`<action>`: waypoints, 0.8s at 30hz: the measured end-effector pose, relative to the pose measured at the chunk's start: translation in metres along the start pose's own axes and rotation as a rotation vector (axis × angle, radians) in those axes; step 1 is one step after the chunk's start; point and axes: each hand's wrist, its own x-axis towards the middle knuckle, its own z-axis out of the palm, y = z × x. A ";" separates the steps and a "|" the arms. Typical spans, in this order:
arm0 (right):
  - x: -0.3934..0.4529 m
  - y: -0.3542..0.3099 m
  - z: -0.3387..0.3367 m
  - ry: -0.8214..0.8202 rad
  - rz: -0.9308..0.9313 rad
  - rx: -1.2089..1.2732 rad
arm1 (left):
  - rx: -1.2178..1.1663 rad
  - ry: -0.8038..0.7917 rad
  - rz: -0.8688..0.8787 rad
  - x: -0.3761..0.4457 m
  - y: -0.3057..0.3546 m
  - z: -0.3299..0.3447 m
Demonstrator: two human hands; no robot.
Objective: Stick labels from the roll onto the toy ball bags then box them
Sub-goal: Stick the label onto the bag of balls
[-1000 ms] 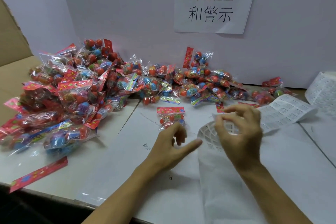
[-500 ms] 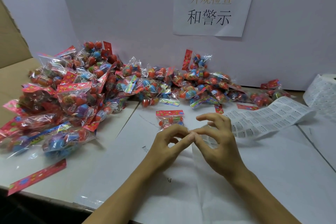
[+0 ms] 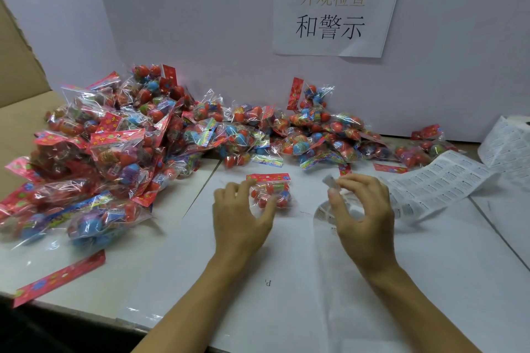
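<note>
One clear toy ball bag (image 3: 271, 190) with a red header card lies alone on the white table. My left hand (image 3: 239, 218) reaches over its near left side, thumb and fingers spread around it. My right hand (image 3: 362, 212) hovers to the right of the bag and pinches a small white label (image 3: 329, 181) at its fingertips. A strip of printed labels (image 3: 436, 183) runs from under my right hand to the label roll (image 3: 507, 143) at the far right. A big heap of toy ball bags (image 3: 120, 135) fills the left and back.
A cardboard box (image 3: 17, 74) stands open at the far left. A white wall with a paper sign (image 3: 332, 6) closes the back. A loose red header card (image 3: 60, 276) lies near the table's front left edge. Empty backing paper (image 3: 324, 215) curls under my right hand.
My hands met over the label strip, then parted. My right hand lifted away with a peeled label, and my left hand moved forward onto the single bag.
</note>
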 end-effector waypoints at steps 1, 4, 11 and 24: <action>-0.001 -0.001 0.000 -0.023 0.004 0.022 | 0.115 -0.099 -0.100 0.004 -0.005 -0.001; -0.003 -0.004 0.001 -0.101 0.018 0.130 | 0.211 -0.298 -0.193 0.009 -0.009 -0.001; -0.004 -0.006 0.001 -0.298 0.318 0.408 | -0.617 -0.276 -0.135 0.006 -0.002 -0.011; 0.001 -0.015 0.002 -0.337 0.597 0.721 | -0.830 -0.497 -0.146 -0.007 0.017 -0.017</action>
